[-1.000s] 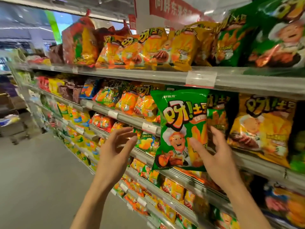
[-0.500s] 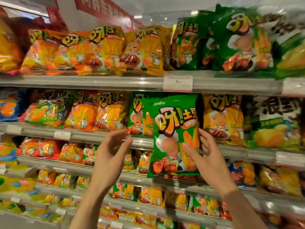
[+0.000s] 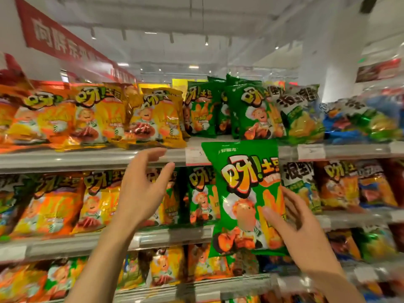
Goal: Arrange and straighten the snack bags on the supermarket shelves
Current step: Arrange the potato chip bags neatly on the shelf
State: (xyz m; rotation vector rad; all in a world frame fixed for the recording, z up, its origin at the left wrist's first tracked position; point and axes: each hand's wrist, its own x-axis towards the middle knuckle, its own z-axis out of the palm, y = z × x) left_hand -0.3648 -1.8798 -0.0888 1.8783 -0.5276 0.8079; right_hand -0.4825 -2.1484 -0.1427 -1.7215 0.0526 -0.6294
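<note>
the right hand (image 3: 306, 235) pinches a green snack bag (image 3: 244, 197) by its right edge, thumb on the front, fingers behind, holding it upright before the shelves and just below the top shelf (image 3: 87, 158). the left hand (image 3: 142, 193) is spread and empty, well left of it. held at one edge, the bag could twist or slip; pushed upward, it could knock the green bags (image 3: 255, 112) above the fingertips.

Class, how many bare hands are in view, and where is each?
2. The left hand hovers, fingers spread, before the grey shelf rail, holding nothing; the right hand pinches the glossy green snack bag at its lower right side.
</note>
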